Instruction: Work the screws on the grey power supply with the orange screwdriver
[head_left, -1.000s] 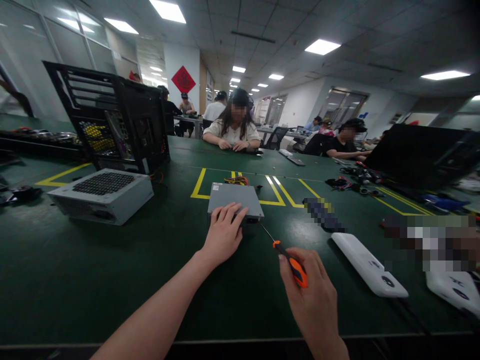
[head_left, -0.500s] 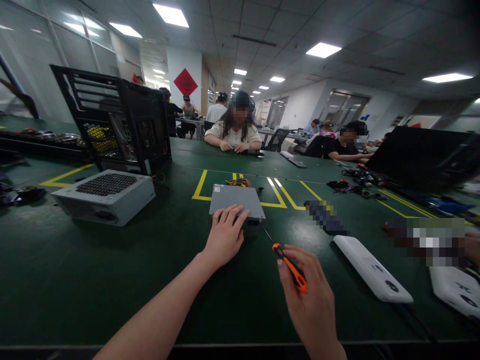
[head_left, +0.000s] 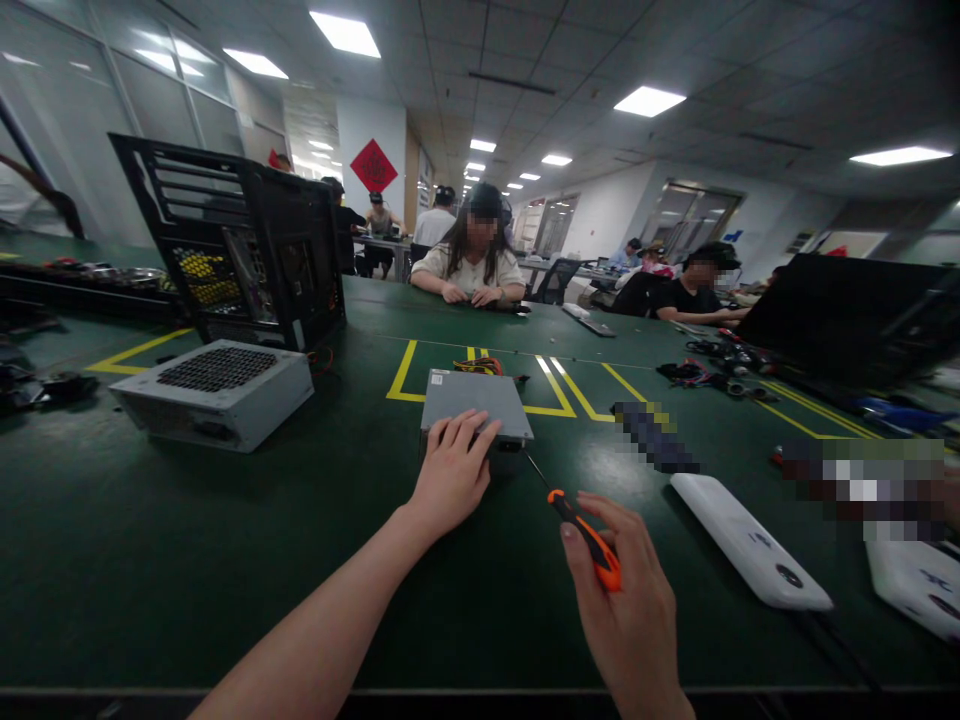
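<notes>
Now: 2 PSUs (head_left: 475, 398) (head_left: 214, 390), 1 screwdriver (head_left: 574, 512).

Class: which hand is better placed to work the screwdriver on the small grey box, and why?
Right, probably: the right hand grips the screwdriver, its tip near the grey box; the left hand lies flat on top.

left hand (head_left: 452, 470): palm down, fingers spread, arm extended | right hand (head_left: 630, 595): fingers curled closed

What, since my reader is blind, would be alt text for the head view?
The left hand rests on a grey metal box on a green table; the right hand holds an orange-handled screwdriver, tip toward the box.
</notes>
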